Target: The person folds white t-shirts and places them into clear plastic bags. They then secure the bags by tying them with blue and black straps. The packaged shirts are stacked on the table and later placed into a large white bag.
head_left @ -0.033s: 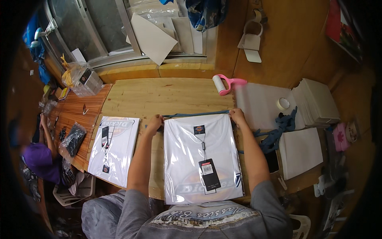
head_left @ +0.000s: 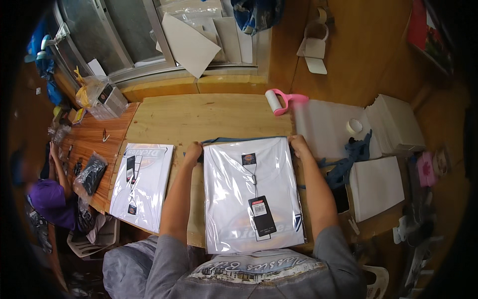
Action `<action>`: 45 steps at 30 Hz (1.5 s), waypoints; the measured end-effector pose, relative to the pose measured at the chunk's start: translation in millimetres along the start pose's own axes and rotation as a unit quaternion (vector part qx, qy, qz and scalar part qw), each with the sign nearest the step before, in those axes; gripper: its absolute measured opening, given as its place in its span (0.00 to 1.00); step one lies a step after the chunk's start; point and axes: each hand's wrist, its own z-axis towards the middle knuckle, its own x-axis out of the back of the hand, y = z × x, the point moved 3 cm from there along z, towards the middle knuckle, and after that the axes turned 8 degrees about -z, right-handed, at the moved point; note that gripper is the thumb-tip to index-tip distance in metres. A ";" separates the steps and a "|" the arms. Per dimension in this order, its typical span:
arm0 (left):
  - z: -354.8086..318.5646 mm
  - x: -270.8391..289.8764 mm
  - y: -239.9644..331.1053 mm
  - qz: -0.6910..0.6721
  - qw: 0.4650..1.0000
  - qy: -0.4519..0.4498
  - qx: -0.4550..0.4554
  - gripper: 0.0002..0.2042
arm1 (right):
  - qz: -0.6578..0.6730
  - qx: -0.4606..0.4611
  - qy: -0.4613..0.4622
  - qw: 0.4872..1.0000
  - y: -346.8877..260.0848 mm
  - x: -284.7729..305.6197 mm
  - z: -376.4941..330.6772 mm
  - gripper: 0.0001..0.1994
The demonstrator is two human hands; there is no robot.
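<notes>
Bright glare on the bagged white shirt [head_left: 236, 194], dark fisheye-bent rim.

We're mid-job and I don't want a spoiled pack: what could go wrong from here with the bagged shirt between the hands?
The blue strip runs along the top edge of the bagged shirt, between the left hand and right hand, so it might snag.

The glossy plastic might slip or wrinkle under an uneven pull.

The pack's lower edge reaches the front of the table, close to the person's grey top; leaning in could crumple it.
</notes>
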 end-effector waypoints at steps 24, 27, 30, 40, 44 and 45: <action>-196.3 46.5 9.1 -0.226 0.891 -0.395 -0.005 0.20 | -0.266 0.014 -0.196 0.944 69.8 112.4 -154.9 0.06; -196.9 41.9 0.9 -0.368 0.886 -0.279 -0.038 0.24 | -0.189 0.047 -0.132 0.972 69.2 116.1 -160.1 0.07; -189.1 50.4 -12.4 -0.505 0.843 -0.179 -0.050 0.24 | -0.098 0.038 -0.094 0.990 82.6 121.6 -157.1 0.08; -224.8 10.9 145.3 -0.414 0.846 -0.232 -0.245 0.04 | -0.167 0.177 0.067 0.968 76.6 15.8 -154.6 0.13; -253.7 -106.1 149.0 -0.022 0.924 -0.361 -0.127 0.12 | -0.117 0.186 0.089 0.971 73.7 -9.1 -182.5 0.12; -261.5 -138.2 134.1 -0.033 0.889 -0.446 -0.100 0.15 | -0.125 0.194 0.067 0.971 73.1 -19.0 -188.3 0.11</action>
